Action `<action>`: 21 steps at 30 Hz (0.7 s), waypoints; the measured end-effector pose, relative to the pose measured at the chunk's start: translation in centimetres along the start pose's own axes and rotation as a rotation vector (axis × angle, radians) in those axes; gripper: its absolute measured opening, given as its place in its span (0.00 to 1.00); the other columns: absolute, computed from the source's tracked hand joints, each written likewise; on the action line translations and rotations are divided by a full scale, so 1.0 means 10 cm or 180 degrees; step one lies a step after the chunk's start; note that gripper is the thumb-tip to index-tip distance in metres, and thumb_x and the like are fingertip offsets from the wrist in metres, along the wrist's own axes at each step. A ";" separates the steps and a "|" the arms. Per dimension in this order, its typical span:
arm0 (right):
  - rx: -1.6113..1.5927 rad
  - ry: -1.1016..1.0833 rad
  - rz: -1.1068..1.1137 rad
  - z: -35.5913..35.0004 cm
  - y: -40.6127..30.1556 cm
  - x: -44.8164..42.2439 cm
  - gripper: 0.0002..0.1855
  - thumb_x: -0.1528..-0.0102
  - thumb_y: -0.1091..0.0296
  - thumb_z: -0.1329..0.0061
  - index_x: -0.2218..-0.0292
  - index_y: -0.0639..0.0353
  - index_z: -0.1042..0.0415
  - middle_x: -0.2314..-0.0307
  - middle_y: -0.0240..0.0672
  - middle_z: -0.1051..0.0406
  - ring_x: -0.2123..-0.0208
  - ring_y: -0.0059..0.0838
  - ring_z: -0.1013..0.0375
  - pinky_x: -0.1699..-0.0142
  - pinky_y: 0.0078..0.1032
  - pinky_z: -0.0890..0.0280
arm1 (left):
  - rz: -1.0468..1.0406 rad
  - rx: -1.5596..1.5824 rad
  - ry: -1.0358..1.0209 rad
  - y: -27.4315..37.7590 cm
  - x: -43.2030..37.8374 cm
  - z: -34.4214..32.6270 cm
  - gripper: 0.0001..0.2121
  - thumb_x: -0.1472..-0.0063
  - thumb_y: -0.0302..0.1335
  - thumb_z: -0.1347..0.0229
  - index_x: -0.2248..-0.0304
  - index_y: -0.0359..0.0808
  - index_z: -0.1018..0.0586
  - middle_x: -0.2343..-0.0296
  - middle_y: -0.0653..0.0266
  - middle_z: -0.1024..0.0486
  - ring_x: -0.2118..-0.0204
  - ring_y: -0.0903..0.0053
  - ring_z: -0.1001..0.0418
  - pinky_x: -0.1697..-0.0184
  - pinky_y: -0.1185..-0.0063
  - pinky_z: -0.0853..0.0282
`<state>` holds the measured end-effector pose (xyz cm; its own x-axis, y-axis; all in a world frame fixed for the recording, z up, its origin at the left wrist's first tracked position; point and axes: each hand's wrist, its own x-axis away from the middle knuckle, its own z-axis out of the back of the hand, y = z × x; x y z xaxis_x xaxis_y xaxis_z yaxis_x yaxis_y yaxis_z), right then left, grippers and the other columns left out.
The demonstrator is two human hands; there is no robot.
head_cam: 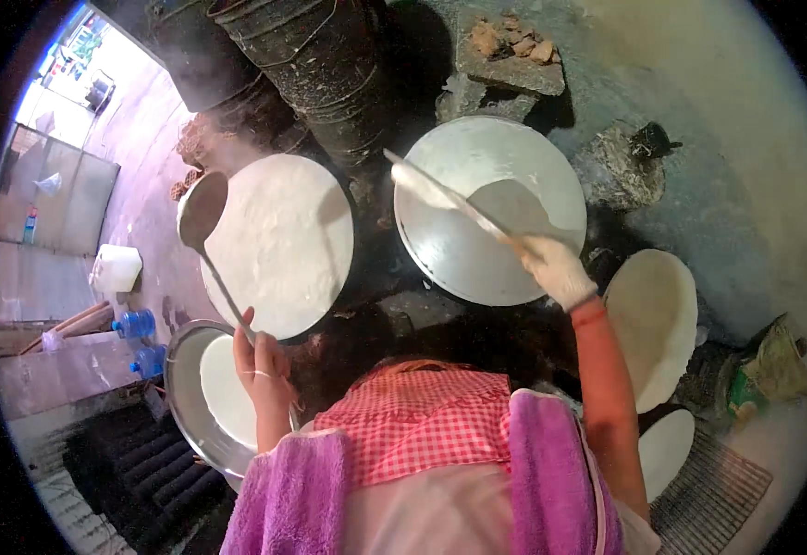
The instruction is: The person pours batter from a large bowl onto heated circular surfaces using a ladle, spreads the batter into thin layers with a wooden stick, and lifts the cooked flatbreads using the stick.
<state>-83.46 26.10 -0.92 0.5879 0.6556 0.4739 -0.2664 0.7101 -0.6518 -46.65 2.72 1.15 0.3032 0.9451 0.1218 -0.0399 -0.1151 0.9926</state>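
Observation:
My bare left hand [264, 371] grips the handle of a long metal ladle [203, 208]. The ladle's bowl is at the left edge of a round surface coated in smooth white batter [282, 243]. Below that hand stands a steel basin [177, 392] with white liquid [226, 395] inside. My right hand [556, 269], in a white glove with an orange sleeve behind it, holds a long, thin, pale stick or spatula [469, 208]. The stick crosses over a round metal pan [445, 257], whose surface is partly whitish and partly shiny. Whether the stick touches the pan cannot be told.
Dark, crusted metal drums [306, 62] stand behind the pans. Right of me are two pale round sheets or lids [653, 326] and a wire grate [712, 479]. Rubble [514, 41] lies on a stone block [507, 69]. Blue water bottles [134, 324] lie at left. Steam drifts upper left.

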 end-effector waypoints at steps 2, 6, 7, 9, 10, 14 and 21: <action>0.0032 0.0461 0.0441 -0.01 0.47 0.26 0.17 0.46 0.72 0.55 0.54 0.61 0.28 0.64 0.40 0.26 0.62 0.29 0.28 0.55 0.25 0.35 | 0.0167 -0.0002 -0.0126 0.07 -0.09 -0.18 0.20 0.35 0.25 0.54 0.44 0.34 0.36 0.83 0.78 0.42 0.86 0.92 0.50 0.85 0.87 0.56; -0.0566 0.1382 0.0192 0.12 0.77 0.13 0.17 0.45 0.72 0.57 0.54 0.63 0.29 0.63 0.38 0.26 0.62 0.29 0.28 0.55 0.25 0.35 | 0.0344 -0.0396 -0.0619 -0.12 -0.29 -0.31 0.21 0.35 0.23 0.53 0.43 0.36 0.36 0.81 0.78 0.42 0.83 0.92 0.48 0.82 0.88 0.53; -0.0414 0.1474 0.0475 0.09 0.75 -0.03 0.17 0.45 0.72 0.57 0.54 0.64 0.29 0.63 0.38 0.25 0.63 0.29 0.27 0.55 0.26 0.35 | 0.0266 -0.0659 -0.0823 -0.26 -0.32 -0.29 0.21 0.36 0.22 0.52 0.43 0.37 0.35 0.80 0.78 0.42 0.82 0.92 0.47 0.81 0.89 0.52; -0.0063 0.0935 0.0531 -0.14 0.60 -0.13 0.18 0.44 0.69 0.56 0.53 0.63 0.30 0.63 0.42 0.25 0.63 0.33 0.27 0.56 0.26 0.34 | -0.0323 -0.1595 -0.1050 -0.50 -0.43 -0.29 0.22 0.36 0.22 0.50 0.43 0.40 0.34 0.77 0.76 0.40 0.78 0.90 0.44 0.77 0.89 0.47; 0.0010 0.0692 0.0515 -0.18 0.46 -0.01 0.18 0.44 0.69 0.55 0.53 0.63 0.30 0.63 0.43 0.25 0.63 0.34 0.27 0.55 0.26 0.34 | -0.0830 -0.2013 -0.1171 -0.50 -0.48 -0.37 0.23 0.37 0.22 0.49 0.43 0.42 0.34 0.74 0.75 0.38 0.76 0.88 0.42 0.74 0.88 0.43; -0.0341 0.0539 0.0401 -0.26 0.90 0.63 0.20 0.45 0.73 0.54 0.50 0.60 0.31 0.65 0.36 0.25 0.67 0.24 0.28 0.60 0.22 0.34 | -0.0907 -0.2489 -0.1239 -0.31 -0.22 -0.43 0.24 0.42 0.19 0.47 0.46 0.40 0.31 0.70 0.58 0.31 0.68 0.70 0.31 0.61 0.77 0.34; -0.0223 0.0662 0.0479 -0.42 0.75 0.23 0.17 0.42 0.66 0.56 0.52 0.61 0.30 0.65 0.42 0.25 0.64 0.32 0.26 0.56 0.28 0.34 | -0.1400 -0.2851 -0.1405 -0.34 0.01 -0.84 0.24 0.46 0.18 0.46 0.48 0.39 0.29 0.69 0.52 0.29 0.69 0.60 0.29 0.63 0.72 0.33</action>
<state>-80.88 31.83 -7.22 0.6919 0.6804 0.2415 -0.3134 0.5844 -0.7485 -54.45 5.77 -2.26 0.7685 0.6354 -0.0755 -0.4691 0.6396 0.6089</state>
